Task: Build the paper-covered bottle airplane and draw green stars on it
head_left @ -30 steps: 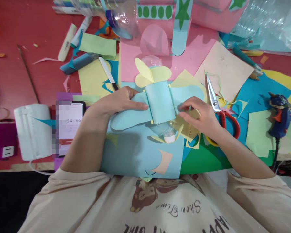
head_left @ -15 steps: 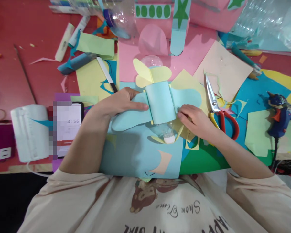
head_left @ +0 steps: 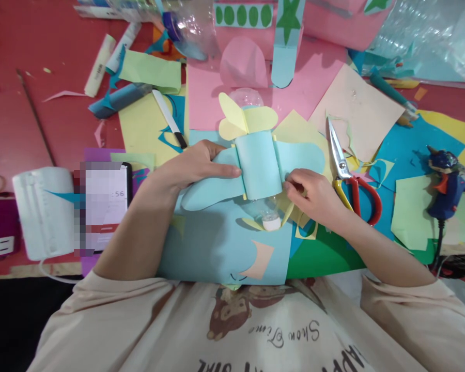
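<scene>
A clear plastic bottle point(head_left: 261, 207) with a white cap is wrapped in a light blue paper band point(head_left: 259, 164). Light blue paper wings stick out on both sides, and yellow paper fins point(head_left: 251, 120) stand at its far end. My left hand point(head_left: 207, 164) is closed on the left wing point(head_left: 205, 192), thumb on top and fingers hidden beneath. Fingertips of my right hand point(head_left: 308, 194) pinch the near edge of the right wing point(head_left: 300, 155) beside the band. Below the bottle, a yellow paper strip point(head_left: 251, 224) curves around the cap.
Scissors point(head_left: 343, 168) with red and yellow handles lie right of my right hand. A utility knife point(head_left: 169, 119) lies beyond my left hand. Further out are a blue glue gun point(head_left: 445, 183), a phone point(head_left: 106, 206), a white power strip point(head_left: 44, 212) and paper scraps.
The bottle with its paper wings has shifted slightly right, along with my left hand. My right fingers stay at the right wing's edge, curled a little differently.
</scene>
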The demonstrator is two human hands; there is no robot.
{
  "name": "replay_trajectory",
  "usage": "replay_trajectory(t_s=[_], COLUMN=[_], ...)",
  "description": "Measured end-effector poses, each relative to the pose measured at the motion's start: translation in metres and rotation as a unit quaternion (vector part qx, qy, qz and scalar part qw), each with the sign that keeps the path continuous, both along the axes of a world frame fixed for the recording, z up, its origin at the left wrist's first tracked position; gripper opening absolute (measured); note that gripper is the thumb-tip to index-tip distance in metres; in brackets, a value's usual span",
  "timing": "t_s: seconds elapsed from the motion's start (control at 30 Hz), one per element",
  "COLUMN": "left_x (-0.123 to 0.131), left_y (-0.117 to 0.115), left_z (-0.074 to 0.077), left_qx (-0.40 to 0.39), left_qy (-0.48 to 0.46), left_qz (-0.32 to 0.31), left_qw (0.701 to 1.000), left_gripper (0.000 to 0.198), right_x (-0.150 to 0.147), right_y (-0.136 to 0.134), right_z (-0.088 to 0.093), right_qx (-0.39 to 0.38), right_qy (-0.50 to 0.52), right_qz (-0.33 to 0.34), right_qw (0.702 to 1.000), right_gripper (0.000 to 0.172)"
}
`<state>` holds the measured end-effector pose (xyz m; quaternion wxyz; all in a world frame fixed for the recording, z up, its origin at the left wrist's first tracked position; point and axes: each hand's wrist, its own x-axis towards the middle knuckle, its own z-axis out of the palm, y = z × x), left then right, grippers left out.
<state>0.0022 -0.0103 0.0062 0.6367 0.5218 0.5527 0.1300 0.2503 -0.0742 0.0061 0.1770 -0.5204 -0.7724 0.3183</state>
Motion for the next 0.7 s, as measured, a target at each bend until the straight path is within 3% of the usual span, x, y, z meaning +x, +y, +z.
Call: replay_trajectory(t_s=[0.47,0.7], left_x=[0.0011,-0.0014], left_y=[-0.0008,-0.0002], left_z=[0.0032,0.0004], left_qx=[-0.028,-0.001], left_qy=[0.046,0.042], left_qz=[0.012,-0.019], left_qw=[0.998,0.999], left_gripper=[0.027,0.031], right_x=[-0.0038,-0.0018], right_y=[-0.0041,-0.0024], right_z=[0.0018,0.0025], right_qx=[0.017,0.010], right_qy=[-0.012,-0.012], right_qz=[0.005,0.008], right_qw=[1.000,1.000], right_gripper=[0.024,0.024])
